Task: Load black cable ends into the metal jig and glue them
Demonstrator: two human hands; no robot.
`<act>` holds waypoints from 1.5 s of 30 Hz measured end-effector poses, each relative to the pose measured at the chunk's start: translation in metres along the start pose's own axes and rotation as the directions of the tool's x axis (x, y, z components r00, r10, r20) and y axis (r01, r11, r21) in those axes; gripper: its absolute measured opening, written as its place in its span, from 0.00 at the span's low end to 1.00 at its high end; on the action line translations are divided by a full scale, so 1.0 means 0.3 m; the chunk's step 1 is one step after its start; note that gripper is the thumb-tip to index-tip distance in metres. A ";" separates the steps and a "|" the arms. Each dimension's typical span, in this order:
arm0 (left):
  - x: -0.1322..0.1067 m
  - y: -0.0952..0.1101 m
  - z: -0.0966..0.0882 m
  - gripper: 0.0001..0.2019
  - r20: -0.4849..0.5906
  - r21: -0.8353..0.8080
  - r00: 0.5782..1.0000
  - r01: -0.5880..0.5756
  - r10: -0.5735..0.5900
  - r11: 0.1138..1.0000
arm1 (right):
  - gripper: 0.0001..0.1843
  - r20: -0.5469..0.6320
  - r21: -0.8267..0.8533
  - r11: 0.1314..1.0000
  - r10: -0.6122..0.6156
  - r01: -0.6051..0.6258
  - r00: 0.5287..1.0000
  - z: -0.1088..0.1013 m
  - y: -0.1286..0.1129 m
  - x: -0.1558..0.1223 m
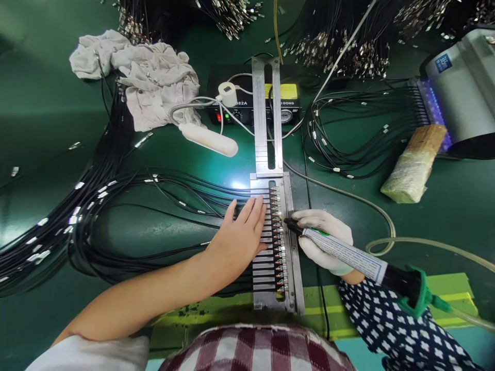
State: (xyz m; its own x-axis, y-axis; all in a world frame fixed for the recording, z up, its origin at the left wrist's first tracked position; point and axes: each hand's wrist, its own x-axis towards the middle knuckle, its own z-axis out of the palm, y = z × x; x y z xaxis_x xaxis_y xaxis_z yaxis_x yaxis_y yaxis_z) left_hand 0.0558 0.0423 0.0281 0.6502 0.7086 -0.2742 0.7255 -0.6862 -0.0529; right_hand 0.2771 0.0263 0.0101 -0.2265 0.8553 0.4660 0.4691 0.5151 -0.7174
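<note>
My left hand (240,234) lies flat, fingers stretched out, on the black cables where they enter a metal slotted fixture (292,247). A row of small connector tips (277,242) sits in the fixture's slot. My right hand (327,239), in a white glove, is closed round a syringe-like dispenser (348,253). Its dark tip touches the connector row about halfway down. A green fitting and a hose (425,242) lead off the dispenser's rear to the right.
Bundles of black cables (96,206) spread left over the green table. A crumpled cloth (150,77) and a white handle (209,139) lie at the back left. A black controller box (255,103) stands behind the fixture. A grey machine (464,87) and a wrapped block (415,162) are at right.
</note>
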 end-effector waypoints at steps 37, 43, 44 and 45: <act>0.000 -0.003 0.001 0.34 0.008 0.001 1.000 0.003 -0.003 1.000 | 0.10 -0.031 0.009 1.000 -0.022 0.022 0.999 -0.004 0.005 -0.015; -0.002 -0.003 -0.004 0.33 0.014 0.002 1.000 0.005 -0.005 1.000 | 0.11 -0.016 0.012 1.000 -0.013 0.014 1.000 -0.006 -0.006 -0.051; -0.002 -0.003 -0.004 0.34 0.016 0.000 1.000 0.005 -0.005 1.000 | 0.11 -0.010 0.017 1.000 -0.009 0.009 1.000 -0.003 -0.006 -0.052; -0.001 -0.003 -0.004 0.34 0.017 -0.001 1.000 0.005 -0.005 1.000 | 0.10 -0.005 0.021 1.000 -0.006 0.006 1.000 0.001 -0.006 -0.052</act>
State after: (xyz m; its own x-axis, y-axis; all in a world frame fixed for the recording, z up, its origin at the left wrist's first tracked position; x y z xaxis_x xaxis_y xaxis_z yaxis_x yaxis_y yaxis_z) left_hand 0.0552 0.0428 0.0294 0.6426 0.7093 -0.2900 0.7291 -0.6824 -0.0534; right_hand 0.2795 0.0122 0.0040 -0.2255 0.8519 0.4727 0.4498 0.5214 -0.7251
